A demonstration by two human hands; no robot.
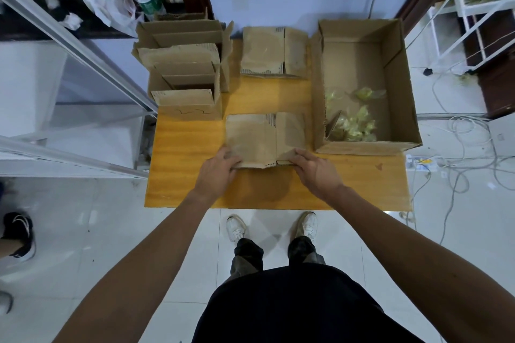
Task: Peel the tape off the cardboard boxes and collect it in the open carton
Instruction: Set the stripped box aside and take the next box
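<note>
Left hand, right hand grip box; fingertips hidden underneath.

Matt brown cardboard box on glossy wood-grain table.

Closed brown cardboard box flat on the table's near middle; crumpled tape inside open carton alongside.

Storeroom-like workspace: stacked cardboard boxes, loose cables, tiled floor.
</note>
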